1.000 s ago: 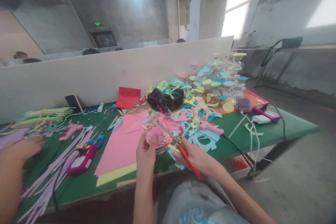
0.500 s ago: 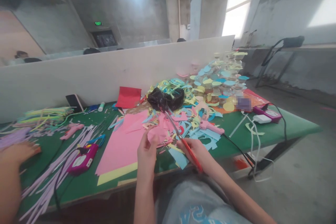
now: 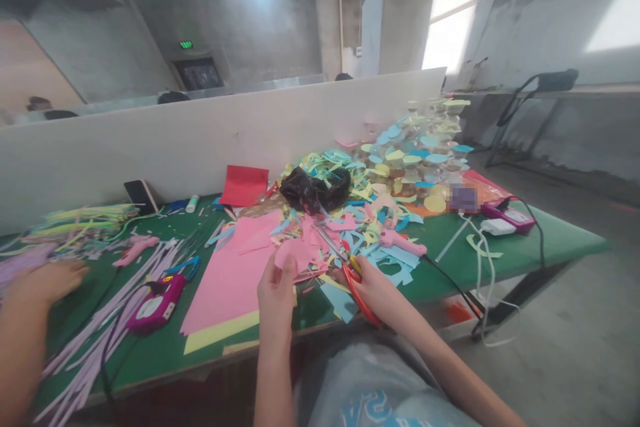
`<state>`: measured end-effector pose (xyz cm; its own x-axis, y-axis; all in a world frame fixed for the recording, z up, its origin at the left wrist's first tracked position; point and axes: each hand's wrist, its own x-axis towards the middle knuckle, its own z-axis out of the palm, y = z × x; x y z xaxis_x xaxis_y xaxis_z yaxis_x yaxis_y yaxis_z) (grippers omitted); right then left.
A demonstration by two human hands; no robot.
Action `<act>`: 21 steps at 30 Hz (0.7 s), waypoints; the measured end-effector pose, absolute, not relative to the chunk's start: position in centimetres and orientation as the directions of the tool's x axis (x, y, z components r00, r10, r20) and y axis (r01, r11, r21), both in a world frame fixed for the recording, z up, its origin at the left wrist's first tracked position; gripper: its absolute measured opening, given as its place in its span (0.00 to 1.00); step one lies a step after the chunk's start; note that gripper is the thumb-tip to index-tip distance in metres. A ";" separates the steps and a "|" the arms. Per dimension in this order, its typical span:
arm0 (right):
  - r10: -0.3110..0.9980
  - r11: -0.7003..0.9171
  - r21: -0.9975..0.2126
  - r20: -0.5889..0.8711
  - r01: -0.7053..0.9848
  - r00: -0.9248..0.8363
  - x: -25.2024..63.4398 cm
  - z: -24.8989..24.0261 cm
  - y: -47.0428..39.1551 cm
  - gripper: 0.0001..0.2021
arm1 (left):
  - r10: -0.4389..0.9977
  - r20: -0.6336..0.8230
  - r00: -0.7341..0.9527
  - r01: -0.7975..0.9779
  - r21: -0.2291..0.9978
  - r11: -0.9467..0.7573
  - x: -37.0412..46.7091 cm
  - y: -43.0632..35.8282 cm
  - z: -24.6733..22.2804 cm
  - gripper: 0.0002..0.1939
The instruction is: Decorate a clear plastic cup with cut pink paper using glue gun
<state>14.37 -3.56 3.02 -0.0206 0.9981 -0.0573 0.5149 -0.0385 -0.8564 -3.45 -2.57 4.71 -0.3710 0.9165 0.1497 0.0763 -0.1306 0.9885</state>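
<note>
My left hand (image 3: 276, 292) pinches a small pink paper piece (image 3: 296, 253) above the near edge of the green table (image 3: 550, 240). My right hand (image 3: 380, 290) grips red-handled scissors (image 3: 350, 270), whose blades point up and left toward the pink piece. A large pink paper sheet (image 3: 233, 277) lies flat just left of my left hand, with a yellow sheet under it.
Another person's hand (image 3: 43, 280) rests at the far left by purple strips. A pink glue gun (image 3: 403, 243), a magenta device (image 3: 157, 300), a black bag (image 3: 315, 188), a red sheet (image 3: 245, 185), paper scraps, stacked jars (image 3: 425, 153) and a white partition (image 3: 200, 133) surround the spot.
The scissors swung up toward the black bag, then came back down and left toward the pink piece. The other person's hand at the left shifted slightly.
</note>
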 end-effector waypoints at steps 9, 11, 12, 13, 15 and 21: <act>0.987 0.020 -0.518 0.147 0.855 0.066 14.9 3.4 -0.1 0.16 | 0.902 0.309 -0.302 0.186 0.947 -0.263 -3.2 -1.6 3.5 0.21; 0.982 0.045 -0.488 0.180 0.872 0.050 13.9 3.9 1.4 0.17 | 0.884 0.361 -0.298 0.213 0.928 -0.307 -2.8 -1.6 3.6 0.20; 0.979 0.056 -0.472 0.197 0.880 0.043 13.4 4.0 2.1 0.18 | 0.878 0.376 -0.295 0.225 0.921 -0.318 -2.6 -1.7 3.6 0.20; 0.976 0.067 -0.459 0.214 0.886 0.037 12.9 4.2 2.7 0.19 | 0.874 0.388 -0.292 0.232 0.915 -0.329 -2.5 -1.8 3.7 0.19; 0.969 0.105 -0.448 0.247 0.888 0.010 12.3 4.4 3.5 0.16 | 0.867 0.418 -0.273 0.237 0.902 -0.360 -2.2 -1.9 3.6 0.19; 0.892 0.420 -0.547 0.396 0.724 -0.217 13.9 5.1 1.8 0.17 | 0.792 0.573 -0.211 0.378 0.795 -0.474 -2.0 -2.1 3.0 0.18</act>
<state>13.87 1.77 5.09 -0.2173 0.8920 0.3963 0.7243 0.4195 -0.5472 -1.98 -2.14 3.03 -0.2113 0.7918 0.5730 0.3784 -0.4743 0.7949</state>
